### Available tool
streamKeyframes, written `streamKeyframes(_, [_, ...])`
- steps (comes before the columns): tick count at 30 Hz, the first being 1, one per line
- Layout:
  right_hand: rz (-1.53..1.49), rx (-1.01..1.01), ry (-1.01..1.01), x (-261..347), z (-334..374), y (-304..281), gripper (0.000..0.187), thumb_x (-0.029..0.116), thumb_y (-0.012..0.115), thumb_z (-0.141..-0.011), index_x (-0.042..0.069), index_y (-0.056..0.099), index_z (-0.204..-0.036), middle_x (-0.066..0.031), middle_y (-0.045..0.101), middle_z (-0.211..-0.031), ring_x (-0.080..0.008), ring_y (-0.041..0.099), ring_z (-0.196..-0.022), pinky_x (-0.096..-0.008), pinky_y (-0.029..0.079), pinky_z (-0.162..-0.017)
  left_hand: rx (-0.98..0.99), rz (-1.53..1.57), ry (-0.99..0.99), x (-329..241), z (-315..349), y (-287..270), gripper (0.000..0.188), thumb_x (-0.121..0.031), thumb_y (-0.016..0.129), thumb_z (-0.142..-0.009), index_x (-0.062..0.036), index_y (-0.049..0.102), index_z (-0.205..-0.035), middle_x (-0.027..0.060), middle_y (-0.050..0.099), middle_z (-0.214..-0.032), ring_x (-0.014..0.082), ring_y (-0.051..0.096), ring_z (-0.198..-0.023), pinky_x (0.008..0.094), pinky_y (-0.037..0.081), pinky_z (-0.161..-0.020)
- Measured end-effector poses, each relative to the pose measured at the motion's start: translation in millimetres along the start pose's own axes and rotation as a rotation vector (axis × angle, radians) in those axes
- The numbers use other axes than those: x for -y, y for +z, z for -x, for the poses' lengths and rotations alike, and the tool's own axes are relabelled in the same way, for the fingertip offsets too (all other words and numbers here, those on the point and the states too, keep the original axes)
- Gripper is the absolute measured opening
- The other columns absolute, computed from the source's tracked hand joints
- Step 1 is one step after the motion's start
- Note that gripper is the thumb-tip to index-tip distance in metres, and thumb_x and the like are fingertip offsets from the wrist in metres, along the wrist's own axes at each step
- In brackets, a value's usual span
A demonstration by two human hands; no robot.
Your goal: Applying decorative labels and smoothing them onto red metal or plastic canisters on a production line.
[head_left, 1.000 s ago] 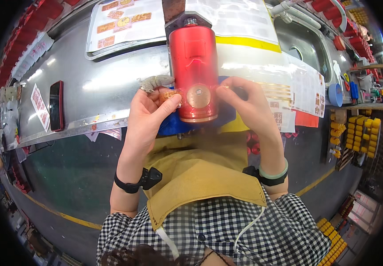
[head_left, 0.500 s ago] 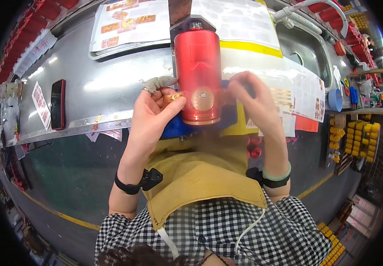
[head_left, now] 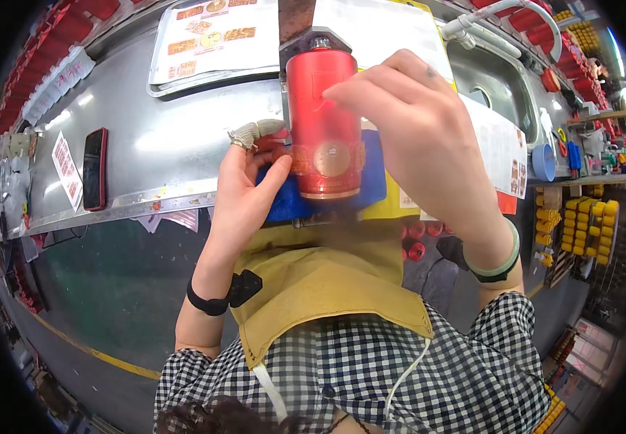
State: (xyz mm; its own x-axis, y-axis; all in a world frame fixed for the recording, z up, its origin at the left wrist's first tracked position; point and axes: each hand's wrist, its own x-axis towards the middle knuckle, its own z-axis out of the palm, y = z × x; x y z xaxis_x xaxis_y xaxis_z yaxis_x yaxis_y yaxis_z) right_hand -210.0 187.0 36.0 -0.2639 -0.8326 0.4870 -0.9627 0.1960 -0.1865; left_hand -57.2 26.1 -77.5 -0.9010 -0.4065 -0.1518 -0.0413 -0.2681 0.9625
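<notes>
A glossy red bottle (head_left: 322,94) with a clear stopper lies in front of me, its neck pointing away. A round gold emblem (head_left: 332,158) and gold patterned patches decorate its lower part. My left hand (head_left: 249,170) is at the bottle's left side, thumb and curled fingers against its edge; a pale fabric sleeve (head_left: 249,134) covers one finger. Raised above the bottle's right side is my right hand (head_left: 421,123), its fingers drawn together. Whatever is between those fingertips is hidden. Under the bottle's lower end lies a blue cloth or pad (head_left: 375,170).
Left on the metal bench lie a phone (head_left: 94,170) and a printed strip (head_left: 67,170). A tray of decal sheets (head_left: 219,54) sits behind. At right are more sheets (head_left: 494,145), a sink (head_left: 497,76) and a blue cup (head_left: 546,163). Red pieces (head_left: 416,251) show below the bench.
My right hand has risen from beside the bottle and come up toward the camera, over the bottle's right side. The gold piece at my left fingertips now appears against the bottle's left side.
</notes>
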Motion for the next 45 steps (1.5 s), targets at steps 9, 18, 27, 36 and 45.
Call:
streamKeyframes(9, [-0.420, -0.141, 0.436, -11.8, 38.5, 14.5, 0.020, -0.002, 0.058, -0.095, 0.000, 0.071, -0.109, -0.0143, 0.069, -0.098, -0.0290, 0.066, -0.089, -0.0388, 0.053, -0.081, 0.116, -0.201, 0.246, 5.7, -8.4, 6.4, 0.072, -0.022, 0.076, -0.095, 0.0006, 0.041, -0.153, 0.0177, 0.051, -0.148, 0.0277, 0.045, -0.141, 0.0420, 0.033, -0.120])
streamKeyframes(18, [-0.715, 0.010, 0.884, 16.0, 77.4, 39.4, 0.045, 0.028, 0.080, -0.091, 0.003, 0.064, -0.125, 0.0018, 0.051, -0.083, -0.0077, 0.048, -0.074, -0.0253, 0.043, -0.067, 0.179, -0.203, 0.191, -1.1, -8.9, 7.2, 0.089, -0.022, 0.082, -0.087, -0.0017, 0.033, -0.158, 0.0168, 0.044, -0.154, 0.0304, 0.041, -0.144, 0.0451, 0.032, -0.120])
streamKeyframes(27, [-0.961, 0.021, 0.987, 11.5, 88.2, 53.8, 0.066, 0.028, 0.084, -0.089, 0.002, 0.052, -0.141, 0.0033, 0.043, -0.086, -0.0068, 0.044, -0.080, -0.0230, 0.042, -0.072, 0.186, -0.133, 0.130, 0.5, -12.2, 6.3, 0.090, -0.020, 0.083, -0.087, -0.0021, 0.033, -0.158, 0.0163, 0.045, -0.152, 0.0278, 0.042, -0.142, 0.0432, 0.031, -0.121])
streamKeyframes(36, [-0.935, 0.058, 0.932, 8.6, 91.0, 55.4, 0.067, 0.023, 0.085, -0.088, 0.002, 0.052, -0.142, 0.0043, 0.040, -0.086, -0.0074, 0.042, -0.079, -0.0224, 0.041, -0.074, 0.183, -0.094, 0.121, 3.4, -13.7, 4.9, 0.096, -0.020, 0.087, -0.082, -0.0020, 0.032, -0.159, 0.0159, 0.045, -0.151, 0.0292, 0.043, -0.141, 0.0434, 0.031, -0.121])
streamKeyframes(45, [-1.024, 0.023, 0.929, 10.9, 93.1, 57.9, 0.067, 0.020, 0.085, -0.088, 0.003, 0.051, -0.143, 0.0039, 0.043, -0.090, -0.0072, 0.044, -0.083, -0.0222, 0.041, -0.075, 0.242, -0.110, 0.160, 3.1, -13.1, 0.2, 0.096, -0.021, 0.086, -0.083, -0.0024, 0.030, -0.159, 0.0161, 0.044, -0.153, 0.0287, 0.044, -0.140, 0.0433, 0.033, -0.120])
